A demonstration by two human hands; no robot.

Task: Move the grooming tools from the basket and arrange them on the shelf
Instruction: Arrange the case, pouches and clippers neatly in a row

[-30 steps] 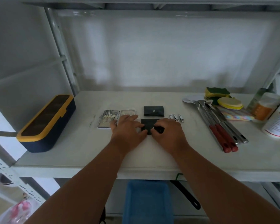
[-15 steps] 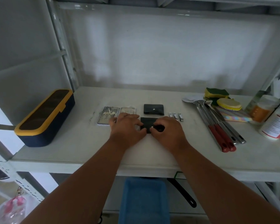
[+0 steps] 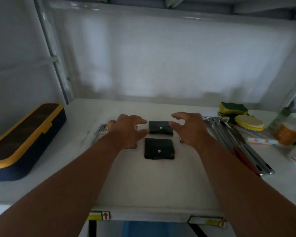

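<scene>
Two black snap-button pouches lie on the white shelf (image 3: 143,185), the near pouch (image 3: 159,148) in front of the far pouch (image 3: 160,127). My left hand (image 3: 128,130) hovers left of them with fingers spread, holding nothing. My right hand (image 3: 189,128) hovers to their right, also spread and empty. A clear case of metal grooming tools (image 3: 101,133) lies partly hidden under my left forearm. The nail clippers are mostly hidden behind my right hand. Below the shelf edge shows a strip of the blue basket (image 3: 143,230).
A navy box with a yellow rim (image 3: 22,142) sits at the shelf's left end. Long metal utensils with red handles (image 3: 237,144) lie right of my right hand. Sponges (image 3: 234,110), a yellow scrubber (image 3: 249,123) and jars (image 3: 289,132) crowd the far right.
Both hands have let go of the near black pouch, lifted off it and moved apart toward the back of the shelf. The pouch now lies uncovered. The camera has moved closer.
</scene>
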